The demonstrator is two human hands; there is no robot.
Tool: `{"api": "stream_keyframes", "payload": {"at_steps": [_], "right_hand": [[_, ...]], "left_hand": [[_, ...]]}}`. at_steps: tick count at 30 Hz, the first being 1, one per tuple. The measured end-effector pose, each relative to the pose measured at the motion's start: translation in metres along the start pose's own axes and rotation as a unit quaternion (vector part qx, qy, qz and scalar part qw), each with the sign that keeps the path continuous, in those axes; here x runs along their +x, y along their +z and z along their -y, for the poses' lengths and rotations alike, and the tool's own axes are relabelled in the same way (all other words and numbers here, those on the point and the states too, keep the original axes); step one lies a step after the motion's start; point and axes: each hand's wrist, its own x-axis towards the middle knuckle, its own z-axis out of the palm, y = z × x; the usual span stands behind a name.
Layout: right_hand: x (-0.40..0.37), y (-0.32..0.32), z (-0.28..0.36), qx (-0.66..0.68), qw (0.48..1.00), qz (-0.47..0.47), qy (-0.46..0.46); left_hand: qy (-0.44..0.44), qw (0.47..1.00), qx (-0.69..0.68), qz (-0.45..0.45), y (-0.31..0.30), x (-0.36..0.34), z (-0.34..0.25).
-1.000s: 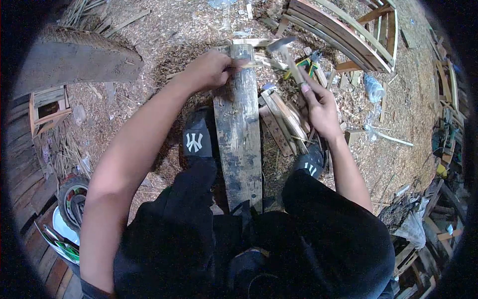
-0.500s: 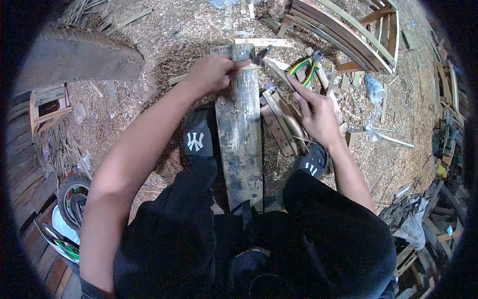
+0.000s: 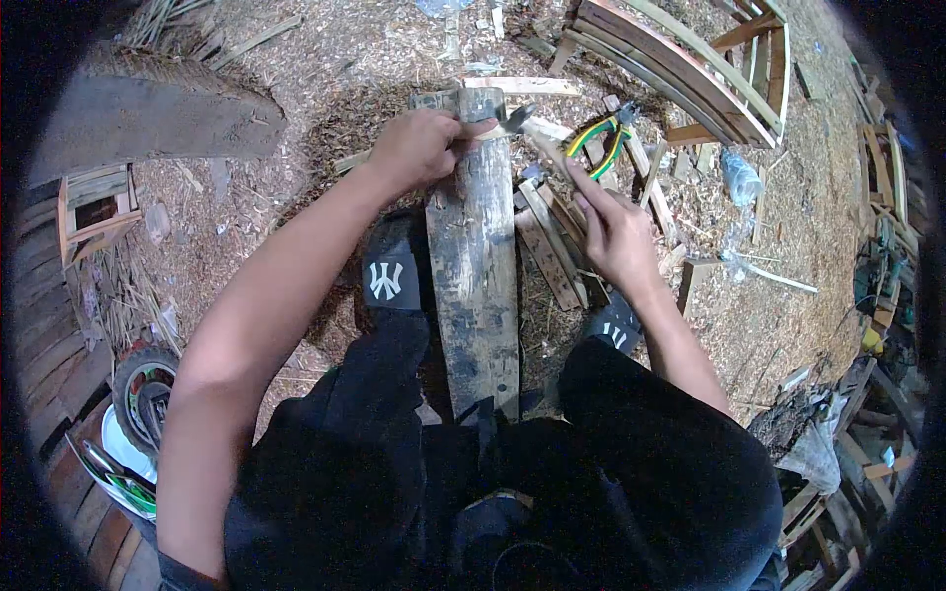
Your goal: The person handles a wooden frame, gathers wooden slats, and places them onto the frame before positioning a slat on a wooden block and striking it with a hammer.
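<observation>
My right hand (image 3: pixel 623 236) is closed around the wooden handle of a hammer (image 3: pixel 552 150). The hammer's dark metal head (image 3: pixel 517 118) is just right of the far end of a worn wooden beam (image 3: pixel 475 276), which runs away from me between my feet. On that far end, my left hand (image 3: pixel 422 146) is closed, its fingertips pinching a small pale strip of wood (image 3: pixel 496 132). The fingers partly hide the strip. Pliers with green and yellow handles (image 3: pixel 619 148) lie open beyond my right hand.
Wood offcuts (image 3: pixel 547 256) lie right of the beam, beside my right shoe (image 3: pixel 616 323). A slatted wooden frame (image 3: pixel 680 74) stands at the far right. A thick timber (image 3: pixel 168 118) is at left. A plastic bottle (image 3: pixel 741 177) lies on the wood-chip-covered ground.
The right hand has turned slightly, and the hammer head has moved down a little toward the beam's end. My left hand has stayed nearly still.
</observation>
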Motion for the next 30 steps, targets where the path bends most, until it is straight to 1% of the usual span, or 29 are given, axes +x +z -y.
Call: {"api": "stream_keyframes", "payload": {"at_steps": [1,4,5,8,9,10,12,13,14,16,17,18,19,20,21,22,23,25,26,27,28,29,30], "right_hand": [[-0.001,0.002,0.000,0.002,1.000,0.002,0.001],[0.001,0.002,0.002,0.048,0.998,-0.041,0.001],[0.003,-0.002,0.005,0.053,0.998,0.008,0.035],[0.004,-0.002,0.000,0.082,0.996,-0.002,0.027],[0.006,0.002,-0.003,0.114,0.993,-0.038,0.012],[0.004,0.004,-0.003,0.115,0.993,-0.037,0.012],[0.001,0.003,0.000,0.117,0.988,-0.090,0.049],[-0.002,0.007,-0.005,0.128,0.986,-0.063,0.083],[-0.004,0.011,-0.011,0.128,0.986,-0.064,0.083],[-0.010,0.025,-0.024,0.139,0.986,-0.059,0.076],[-0.015,0.036,-0.034,0.123,0.987,-0.074,0.068],[-0.017,0.035,-0.030,0.123,0.987,-0.073,0.068],[-0.020,0.035,-0.023,0.258,0.948,-0.043,0.182],[-0.023,0.036,-0.017,0.384,0.877,-0.012,0.289],[-0.025,0.040,-0.015,0.384,0.877,-0.013,0.289],[-0.027,0.044,-0.015,0.408,0.865,-0.019,0.291],[-0.029,0.048,-0.015,0.432,0.852,-0.024,0.294],[-0.025,0.043,-0.009,0.434,0.850,-0.012,0.298],[-0.023,0.039,-0.005,0.436,0.848,0.000,0.301],[-0.021,0.036,-0.001,0.435,0.848,0.000,0.302],[-0.018,0.033,0.004,0.461,0.823,0.006,0.332],[-0.016,0.032,0.006,0.486,0.796,0.011,0.360],[-0.015,0.032,0.005,0.486,0.796,0.011,0.360]], "left_hand": [[-0.002,1.000,-0.016,-0.005,-0.002,-0.002,-0.002],[-0.010,1.000,-0.019,-0.001,0.001,0.000,0.000],[-0.009,1.000,-0.019,-0.001,0.001,0.001,0.000],[-0.010,1.000,0.002,-0.003,-0.002,-0.001,-0.003],[-0.001,1.000,0.008,-0.018,0.002,-0.001,0.000],[0.008,0.999,0.014,-0.034,0.005,-0.002,0.002],[0.011,0.999,0.003,-0.039,0.010,-0.001,0.004],[0.017,0.999,-0.007,-0.043,0.011,0.000,0.005],[0.018,0.999,-0.007,-0.043,0.012,0.002,0.005],[0.002,1.000,-0.005,0.008,0.011,0.004,0.006],[0.002,1.000,-0.005,0.009,0.012,0.003,0.006],[0.010,1.000,-0.026,-0.014,0.011,0.003,0.005],[0.018,0.998,-0.048,-0.036,0.009,0.003,0.003],[0.018,0.998,-0.047,-0.036,0.007,0.002,0.002],[-0.010,0.998,-0.055,-0.010,-0.005,0.001,-0.007],[-0.037,0.997,-0.063,0.016,-0.011,0.001,-0.013],[-0.037,0.997,-0.063,0.016,-0.011,0.002,-0.016],[-0.067,0.991,-0.116,-0.002,-0.011,0.002,-0.020],[-0.066,0.991,-0.117,-0.001,-0.010,0.004,-0.022],[-0.089,0.985,-0.148,0.011,-0.011,0.005,-0.025],[-0.112,0.977,-0.179,0.023,-0.012,0.006,-0.026],[-0.112,0.977,-0.178,0.023,-0.009,0.006,-0.025],[-0.098,0.978,-0.184,-0.005,-0.006,0.007,-0.024]]}}
